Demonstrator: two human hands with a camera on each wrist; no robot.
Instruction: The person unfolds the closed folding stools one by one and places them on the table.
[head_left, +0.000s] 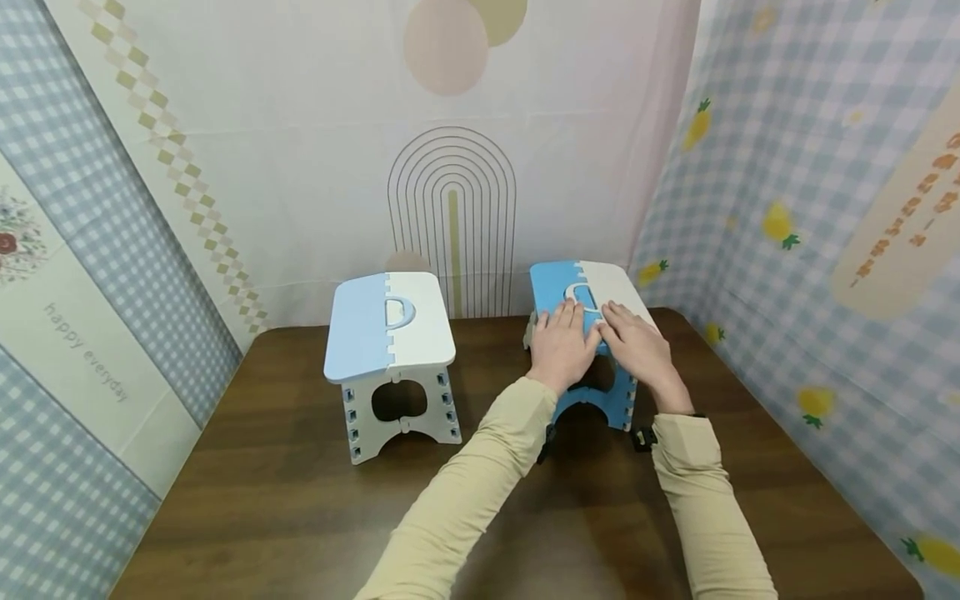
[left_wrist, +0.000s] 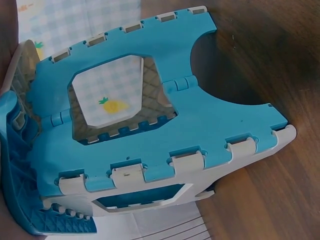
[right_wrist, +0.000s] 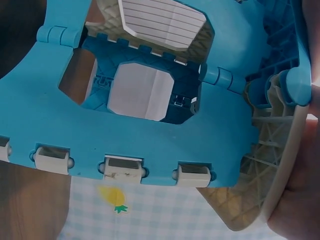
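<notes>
A folding step stool (head_left: 611,287) with a blue and white top and blue legs stands unfolded at the right of the table. My left hand (head_left: 561,343) lies on its blue half with the fingers stretched out. The right hand (head_left: 637,346) rests flat on the white half, its thumb close to the left hand's. Ahead of the fingertips shows the stool's white carry handle (head_left: 581,293). Both wrist views look under the top at the hinged blue end panel (left_wrist: 135,160), with its cut-out and white side joints (right_wrist: 124,169).
Left of it stands a second folding stool (head_left: 423,333), light blue and white, also unfolded. Both stools are on a dark wooden table (head_left: 292,517). Patterned cloths hang behind the table (head_left: 300,167) and along the right side (head_left: 795,275).
</notes>
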